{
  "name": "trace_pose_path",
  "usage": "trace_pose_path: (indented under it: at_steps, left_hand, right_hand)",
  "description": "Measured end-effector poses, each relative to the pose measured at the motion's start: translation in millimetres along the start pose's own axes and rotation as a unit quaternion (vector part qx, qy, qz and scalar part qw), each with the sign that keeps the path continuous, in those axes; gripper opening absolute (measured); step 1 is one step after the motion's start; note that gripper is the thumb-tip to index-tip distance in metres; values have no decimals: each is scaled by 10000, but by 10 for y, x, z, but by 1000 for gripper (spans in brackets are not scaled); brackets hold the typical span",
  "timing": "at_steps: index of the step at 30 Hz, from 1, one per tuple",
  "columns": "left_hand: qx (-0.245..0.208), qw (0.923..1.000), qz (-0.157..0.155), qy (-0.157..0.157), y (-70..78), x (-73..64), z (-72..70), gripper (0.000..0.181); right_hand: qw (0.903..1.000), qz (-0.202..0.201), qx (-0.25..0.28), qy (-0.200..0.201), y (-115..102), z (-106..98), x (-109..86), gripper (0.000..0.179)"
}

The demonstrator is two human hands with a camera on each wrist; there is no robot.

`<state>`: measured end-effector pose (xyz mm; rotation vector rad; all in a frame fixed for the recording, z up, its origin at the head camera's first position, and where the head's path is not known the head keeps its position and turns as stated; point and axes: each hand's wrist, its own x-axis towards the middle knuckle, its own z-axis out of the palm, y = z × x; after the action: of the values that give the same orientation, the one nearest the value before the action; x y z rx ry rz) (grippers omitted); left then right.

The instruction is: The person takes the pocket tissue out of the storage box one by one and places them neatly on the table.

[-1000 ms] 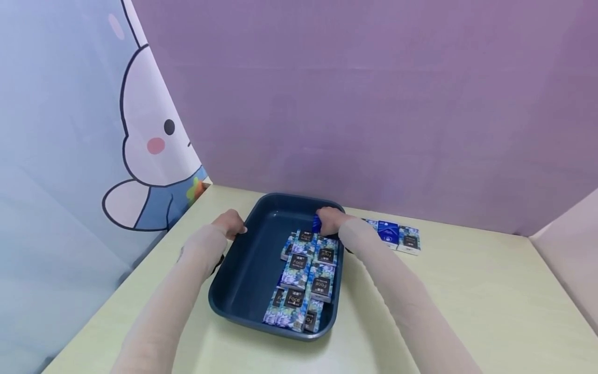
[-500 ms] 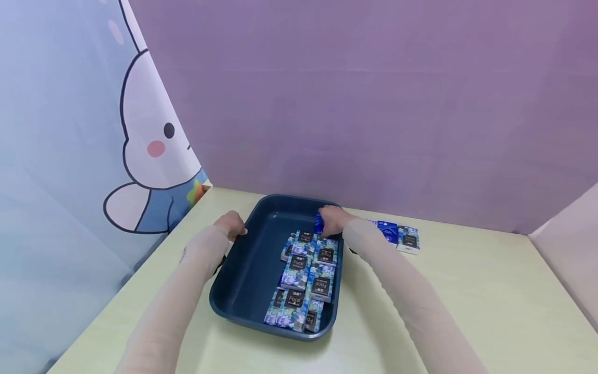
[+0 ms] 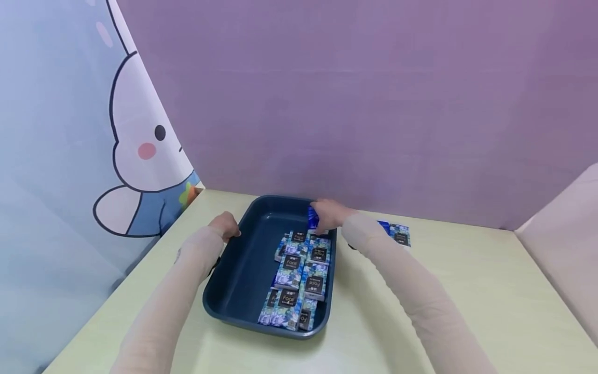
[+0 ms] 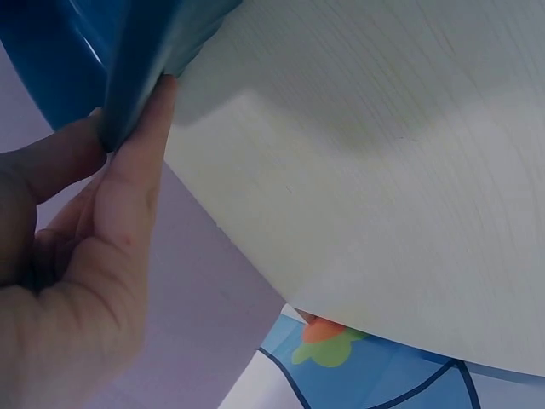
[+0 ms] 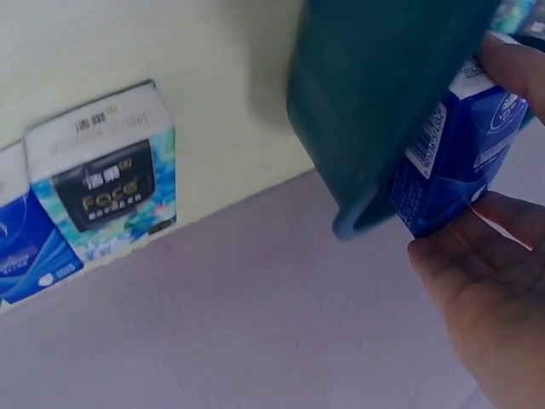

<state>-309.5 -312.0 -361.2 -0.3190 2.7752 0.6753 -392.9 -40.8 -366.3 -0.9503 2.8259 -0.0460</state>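
Note:
A dark blue plastic bin stands on the table, with floral pocket tissue packs stacked along its right side. My left hand pinches the left rim between thumb and fingers, as the left wrist view shows closely. At the far right corner, my right hand holds a blue tissue pack between thumb and fingers, just inside the bin wall. In the head view that hand covers part of the pack.
Right of the bin, a floral tissue pack and a blue one lie by the back edge, partly behind my right sleeve. A purple backdrop rises behind the table. A rabbit-print cloth hangs at left.
My right hand has shifted slightly toward the bin's far right corner with the blue tissue pack, which shows more now. My left hand stays on the rim. The head view has turned a little.

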Motion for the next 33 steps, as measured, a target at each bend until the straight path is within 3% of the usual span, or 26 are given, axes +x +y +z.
trace_pose_path:
  at_steps: [12, 20, 33]
  left_hand:
    - [124, 9999, 18, 26, -12, -3, -28, 12]
    - [41, 9999, 113, -22, -99, 14, -49, 13]
    - [117, 9998, 181, -29, -74, -2, -67, 13]
  right_hand:
    - [9975, -54, 672, 234, 220, -113, -185, 86]
    - [9968, -101, 749, 254, 341, -178, -332, 87]
    - [9973, 314, 661, -55, 741, -235, -678, 85]
